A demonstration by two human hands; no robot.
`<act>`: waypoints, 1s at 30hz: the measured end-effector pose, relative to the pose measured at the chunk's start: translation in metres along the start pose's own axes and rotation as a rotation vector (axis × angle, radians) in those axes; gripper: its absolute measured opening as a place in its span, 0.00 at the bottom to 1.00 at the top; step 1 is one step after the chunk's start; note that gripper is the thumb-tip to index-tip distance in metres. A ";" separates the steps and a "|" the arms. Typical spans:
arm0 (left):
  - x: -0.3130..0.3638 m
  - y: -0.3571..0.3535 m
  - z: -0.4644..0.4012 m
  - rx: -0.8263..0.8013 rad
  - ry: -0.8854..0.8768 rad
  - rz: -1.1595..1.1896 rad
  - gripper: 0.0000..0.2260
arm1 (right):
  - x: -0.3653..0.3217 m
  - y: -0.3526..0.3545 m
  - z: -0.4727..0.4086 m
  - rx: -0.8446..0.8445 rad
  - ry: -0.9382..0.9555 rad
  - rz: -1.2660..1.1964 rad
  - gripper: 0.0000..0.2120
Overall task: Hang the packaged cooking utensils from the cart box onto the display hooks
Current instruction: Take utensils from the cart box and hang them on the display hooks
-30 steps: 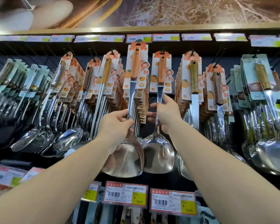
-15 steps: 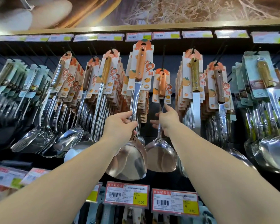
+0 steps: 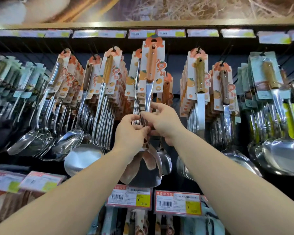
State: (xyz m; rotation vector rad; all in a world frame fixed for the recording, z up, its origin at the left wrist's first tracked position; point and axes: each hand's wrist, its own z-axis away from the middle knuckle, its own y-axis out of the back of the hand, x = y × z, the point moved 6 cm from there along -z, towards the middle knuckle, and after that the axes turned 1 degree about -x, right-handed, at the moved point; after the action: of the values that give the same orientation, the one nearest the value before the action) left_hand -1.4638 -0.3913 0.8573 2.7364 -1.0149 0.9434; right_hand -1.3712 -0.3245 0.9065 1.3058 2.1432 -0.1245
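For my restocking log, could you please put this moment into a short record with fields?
place: shop wall of hooks with hanging utensils
held item: carded spatula, orange handle, raised above its row
left hand: grips the spatula's metal shaft
right hand: pinches the same shaft, just higher
hang state: card top near the shelf edge; whether it is on a hook cannot be told
below: price tags reading 16.00

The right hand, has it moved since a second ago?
Yes. The right hand went left, off the hanging spatula, and now meets the left hand on the raised spatula's shaft.
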 end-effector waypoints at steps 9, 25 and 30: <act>0.003 -0.009 -0.005 -0.100 -0.063 -0.180 0.19 | 0.007 0.023 0.000 0.017 0.013 -0.030 0.22; 0.003 0.022 -0.010 0.049 -0.210 -0.611 0.21 | 0.030 0.029 -0.029 0.056 -0.117 0.150 0.26; 0.004 0.024 -0.012 0.043 -0.228 -0.603 0.21 | 0.020 0.033 -0.037 0.062 -0.123 0.107 0.18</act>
State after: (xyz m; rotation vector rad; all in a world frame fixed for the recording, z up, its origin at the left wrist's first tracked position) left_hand -1.4823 -0.4091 0.8657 2.9435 -0.1416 0.5646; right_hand -1.3674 -0.2781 0.9330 1.4082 1.9768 -0.2234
